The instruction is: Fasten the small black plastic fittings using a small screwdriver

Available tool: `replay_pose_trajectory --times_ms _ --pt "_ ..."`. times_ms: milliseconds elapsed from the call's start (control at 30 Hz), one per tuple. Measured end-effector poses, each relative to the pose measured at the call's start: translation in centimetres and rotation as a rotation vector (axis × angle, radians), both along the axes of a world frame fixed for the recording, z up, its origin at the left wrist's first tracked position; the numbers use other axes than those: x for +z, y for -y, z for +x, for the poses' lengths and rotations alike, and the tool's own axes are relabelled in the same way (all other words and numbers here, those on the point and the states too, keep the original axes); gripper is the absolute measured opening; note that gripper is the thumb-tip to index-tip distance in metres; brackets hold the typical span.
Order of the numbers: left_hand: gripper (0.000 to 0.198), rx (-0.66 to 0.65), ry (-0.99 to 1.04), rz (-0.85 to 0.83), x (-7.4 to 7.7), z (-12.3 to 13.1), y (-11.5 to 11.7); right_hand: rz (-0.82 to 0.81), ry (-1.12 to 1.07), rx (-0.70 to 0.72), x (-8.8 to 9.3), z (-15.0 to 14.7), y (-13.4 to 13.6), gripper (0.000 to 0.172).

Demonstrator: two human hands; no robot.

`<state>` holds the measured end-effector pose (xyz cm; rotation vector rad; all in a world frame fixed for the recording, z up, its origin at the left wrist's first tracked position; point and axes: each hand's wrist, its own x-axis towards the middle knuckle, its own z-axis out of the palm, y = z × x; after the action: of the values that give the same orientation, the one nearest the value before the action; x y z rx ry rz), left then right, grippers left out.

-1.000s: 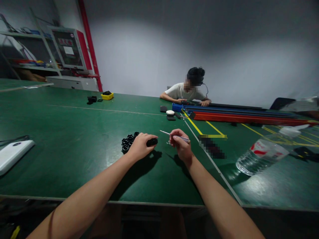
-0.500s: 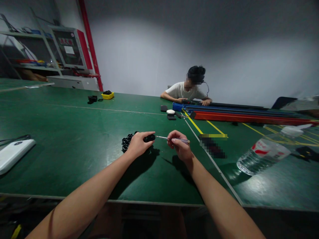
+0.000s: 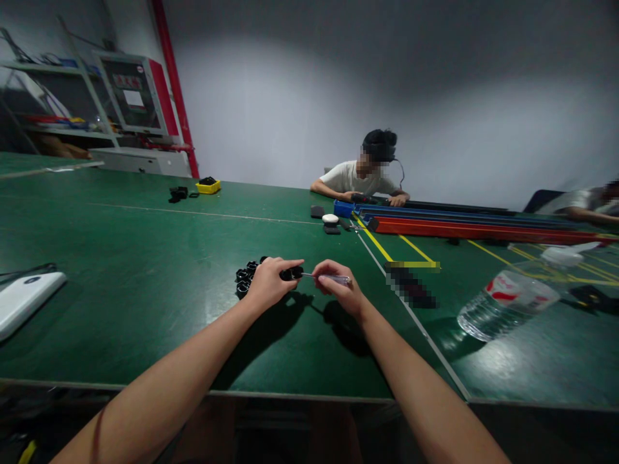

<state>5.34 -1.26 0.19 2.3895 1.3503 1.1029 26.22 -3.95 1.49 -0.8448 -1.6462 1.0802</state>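
Observation:
My left hand (image 3: 269,281) grips a small black plastic part (image 3: 292,273) a little above the green table (image 3: 145,270). My right hand (image 3: 338,291) holds a thin screwdriver (image 3: 329,278) with a clear handle, and its metal tip touches the end of the black part. Just behind my left hand lies a small heap of several similar black parts (image 3: 246,276).
A plastic water bottle (image 3: 517,295) lies on its side at the right. At the left edge rests a white device (image 3: 26,299) with a cable. Across the table a person (image 3: 363,174) works beside long red and blue rails (image 3: 464,225). A yellow bin (image 3: 208,186) stands far left.
My right hand has moved left, bringing the screwdriver tip from free air onto the black part. My left hand has lifted the part slightly and kept its grip.

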Motion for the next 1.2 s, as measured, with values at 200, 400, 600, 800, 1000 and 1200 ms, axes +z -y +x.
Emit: replay_pose_trajectory --times_ms 200,400,600,800,1000,1200 --pt "0.043 0.002 -0.071 0.015 0.21 0.04 0.23 0.018 0.054 -0.018 -0.02 -0.16 -0.03 0.016" --pt "0.042 0.012 -0.116 0.034 0.36 0.10 0.46 0.025 0.069 0.001 -0.10 -0.20 -0.05 0.015" --pt "0.042 0.033 -0.152 0.027 0.46 0.13 0.54 0.037 0.101 0.017 -0.09 -0.12 -0.02 0.015" --pt "0.043 0.067 -0.169 0.010 0.68 0.14 0.62 0.054 0.086 -0.010 -0.18 -0.05 -0.05 0.016" --pt "0.041 0.052 -0.157 0.004 0.59 0.15 0.59 0.049 0.081 -0.014 -0.16 -0.01 -0.07 0.016" --pt "0.042 0.039 -0.135 0.005 0.42 0.13 0.51 0.041 0.096 0.012 -0.45 -0.05 -0.23 0.016"
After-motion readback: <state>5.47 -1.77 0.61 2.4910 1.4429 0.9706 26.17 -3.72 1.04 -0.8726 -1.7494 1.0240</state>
